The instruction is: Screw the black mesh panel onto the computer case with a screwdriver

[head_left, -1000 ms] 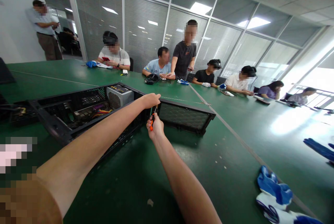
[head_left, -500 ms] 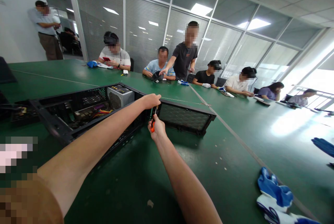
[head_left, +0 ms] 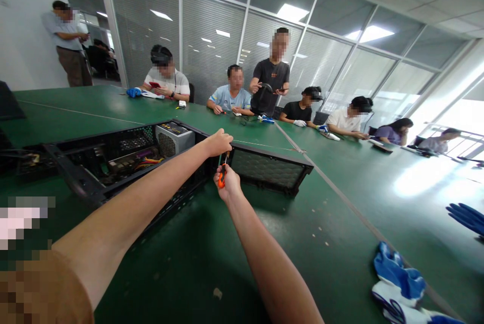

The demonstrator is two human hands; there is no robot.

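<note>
My right hand [head_left: 230, 184] is wrapped round the orange and black handle of a screwdriver [head_left: 221, 178], whose thin shaft points up and away from me. Just above the screwdriver's tip, my left hand [head_left: 219, 142] is closed, its fingers pinched together at the case corner; what they hold is hidden. Left of the hands lies an open black computer case [head_left: 91, 200], with a grey power supply [head_left: 174, 140] and coloured cables inside. A black mesh panel [head_left: 270, 173] stands at the case's right end, right beside both hands.
Blue and white gloves [head_left: 399, 278] lie on the green table [head_left: 340, 263] at the lower right, with a dark blue glove [head_left: 467, 218] beyond. A dark monitor edge [head_left: 9, 105] stands far left. Several people sit across the table; one person [head_left: 270, 79] stands among them.
My left hand has shifted slightly up. My right hand has turned a little, showing more of the screwdriver handle. Across the table, the standing person has straightened up, lifting a dark headset.
</note>
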